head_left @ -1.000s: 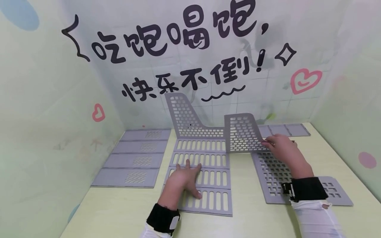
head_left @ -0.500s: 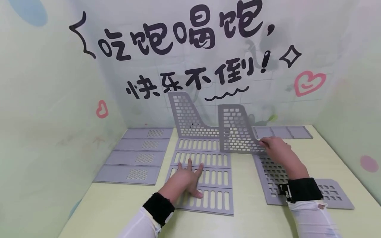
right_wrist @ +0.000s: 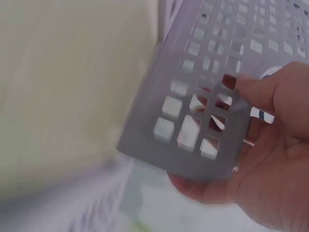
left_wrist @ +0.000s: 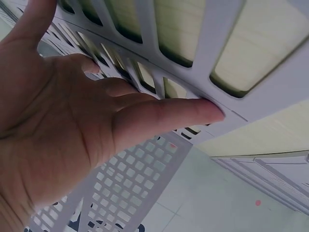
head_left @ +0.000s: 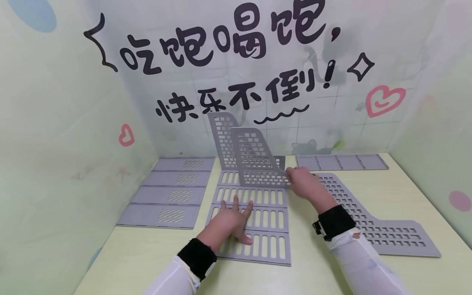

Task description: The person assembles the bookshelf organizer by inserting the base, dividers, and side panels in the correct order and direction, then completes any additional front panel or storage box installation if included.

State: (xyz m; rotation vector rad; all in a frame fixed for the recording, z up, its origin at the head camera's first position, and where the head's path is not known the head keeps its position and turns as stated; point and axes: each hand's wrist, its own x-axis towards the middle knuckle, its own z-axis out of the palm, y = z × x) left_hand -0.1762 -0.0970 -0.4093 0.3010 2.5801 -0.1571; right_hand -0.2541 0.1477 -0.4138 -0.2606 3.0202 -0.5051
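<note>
My left hand (head_left: pixel 228 223) rests with spread fingers on a flat grey panel (head_left: pixel 273 232) with rows of long slots; in the left wrist view the thumb (left_wrist: pixel 193 112) lies along its edge. My right hand (head_left: pixel 309 186) pinches the low end of an L-shaped grey side panel (head_left: pixel 258 168) with small rectangular holes, holding it upright over the slotted panel's far part. The right wrist view shows fingers and thumb on both faces of the perforated end (right_wrist: pixel 154 157). Behind it a matching side panel (head_left: pixel 225 139) stands upright at the slotted panel's far end, partly hidden.
Another perforated L-shaped panel (head_left: pixel 365 219) lies flat at the right. A sectioned panel with slanted slits (head_left: pixel 173 192) lies at the left, and a plain sectioned strip (head_left: pixel 343 162) at the back right. Printed walls enclose the pale table (head_left: pixel 306 266) on three sides.
My right hand has carried the side panel leftward, from beside the slotted panel to over it, in front of the standing one. The left hand keeps its place on the slotted panel.
</note>
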